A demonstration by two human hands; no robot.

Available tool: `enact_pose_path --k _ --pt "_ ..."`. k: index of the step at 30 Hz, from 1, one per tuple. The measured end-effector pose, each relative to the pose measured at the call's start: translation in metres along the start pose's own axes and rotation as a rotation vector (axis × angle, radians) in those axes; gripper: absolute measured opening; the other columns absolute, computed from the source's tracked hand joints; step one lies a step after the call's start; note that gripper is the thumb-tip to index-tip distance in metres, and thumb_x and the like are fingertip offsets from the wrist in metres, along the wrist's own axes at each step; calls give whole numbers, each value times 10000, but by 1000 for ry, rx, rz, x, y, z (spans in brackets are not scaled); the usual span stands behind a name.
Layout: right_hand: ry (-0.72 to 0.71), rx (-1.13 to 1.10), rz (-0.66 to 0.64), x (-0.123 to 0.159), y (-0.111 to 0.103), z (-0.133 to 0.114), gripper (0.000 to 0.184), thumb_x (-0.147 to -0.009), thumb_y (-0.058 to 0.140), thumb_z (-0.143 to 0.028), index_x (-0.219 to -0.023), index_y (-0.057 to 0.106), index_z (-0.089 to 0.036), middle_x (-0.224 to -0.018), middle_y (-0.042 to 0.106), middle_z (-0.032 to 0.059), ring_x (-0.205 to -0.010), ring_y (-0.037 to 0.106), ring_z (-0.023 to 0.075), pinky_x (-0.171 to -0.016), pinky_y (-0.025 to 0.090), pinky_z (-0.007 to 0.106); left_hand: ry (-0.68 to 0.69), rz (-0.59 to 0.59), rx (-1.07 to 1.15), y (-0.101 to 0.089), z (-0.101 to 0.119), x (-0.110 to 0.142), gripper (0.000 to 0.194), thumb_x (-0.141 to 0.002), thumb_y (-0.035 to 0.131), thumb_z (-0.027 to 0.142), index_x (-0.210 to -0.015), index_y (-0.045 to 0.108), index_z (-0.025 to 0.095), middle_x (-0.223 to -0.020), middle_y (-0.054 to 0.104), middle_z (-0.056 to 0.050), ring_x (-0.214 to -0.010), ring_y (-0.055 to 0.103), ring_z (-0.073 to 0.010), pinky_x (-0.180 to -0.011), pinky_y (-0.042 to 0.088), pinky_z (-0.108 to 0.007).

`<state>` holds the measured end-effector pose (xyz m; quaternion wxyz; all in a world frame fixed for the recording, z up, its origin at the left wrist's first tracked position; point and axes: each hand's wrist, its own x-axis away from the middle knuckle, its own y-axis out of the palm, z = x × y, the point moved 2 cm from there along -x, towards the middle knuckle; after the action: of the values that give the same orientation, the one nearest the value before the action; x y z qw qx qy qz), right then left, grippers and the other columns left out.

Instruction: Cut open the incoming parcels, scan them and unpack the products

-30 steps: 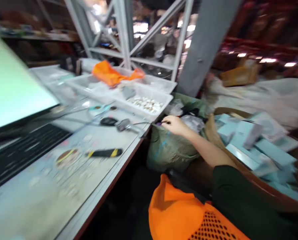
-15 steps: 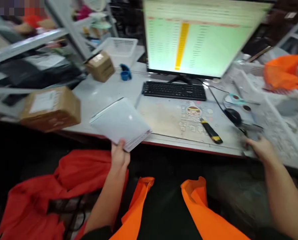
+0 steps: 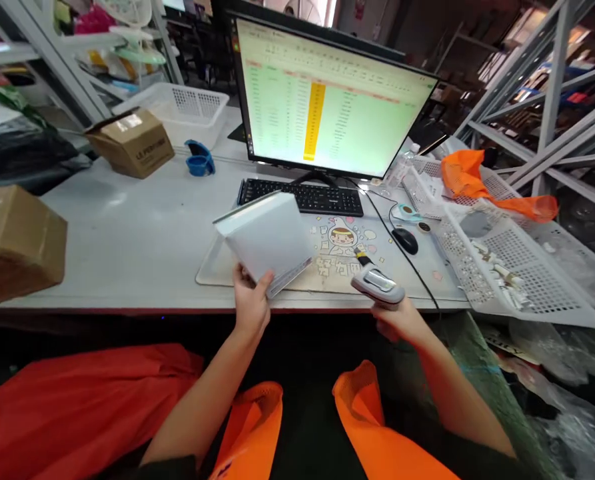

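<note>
My left hand (image 3: pixel 252 299) grips a flat white box (image 3: pixel 272 237) by its lower edge and holds it tilted over the front of the desk mat. A strip of small print runs along the side of the box that faces right. In my right hand (image 3: pixel 400 320) is a grey handheld barcode scanner (image 3: pixel 378 285), gripped by its handle, with its head pointing left toward the box. Behind the scanner a utility knife (image 3: pixel 362 257) lies on the mat (image 3: pixel 322 267), mostly covered by the scanner head.
A monitor (image 3: pixel 327 100) stands behind a black keyboard (image 3: pixel 302 197). A mouse (image 3: pixel 405 241) and white baskets (image 3: pixel 522 260) are at the right. On the left are cardboard boxes (image 3: pixel 132 141), a blue tape dispenser (image 3: pixel 200 160) and another white basket (image 3: pixel 192 110).
My right hand has come from the right side of the desk to the middle, lifting the barcode scanner. The white box stays in my left hand. The view has turned to the right.
</note>
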<state>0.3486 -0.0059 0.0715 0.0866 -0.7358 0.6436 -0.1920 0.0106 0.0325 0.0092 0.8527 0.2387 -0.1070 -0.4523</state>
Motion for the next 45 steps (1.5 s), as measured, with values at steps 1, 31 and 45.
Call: enact_pose_path --k 1,31,45 --pt "63 -2 100 -1 -20 8 550 -727 818 -446 -1224 713 -236 -706 708 17 -571 671 237 -548 599 378 14 12 -25 -13 1 -4 830 -616 977 493 -1255 511 243 -1252 622 -92 -1207 620 -237 -1201 423 -428" --pt "-346 978 257 -309 53 -68 404 -1052 576 -357 -1323 727 -99 -1744 262 216 -1639 89 462 -1242 19 813 280 92 -601 -120 13 -47 1046 -591 959 519 -1411 393 201 -1392 535 -181 -1360 558 -343 -1205 434 -579" --pt "-429 117 227 31 52 22 919 -971 440 -849 -1633 450 -211 -1618 521 157 -1493 510 319 -1255 404 464 -227 -691 -331 -14 -55 42 879 -661 872 764 -1237 656 137 -1151 703 -161 -1133 697 -340 -1123 515 -487"
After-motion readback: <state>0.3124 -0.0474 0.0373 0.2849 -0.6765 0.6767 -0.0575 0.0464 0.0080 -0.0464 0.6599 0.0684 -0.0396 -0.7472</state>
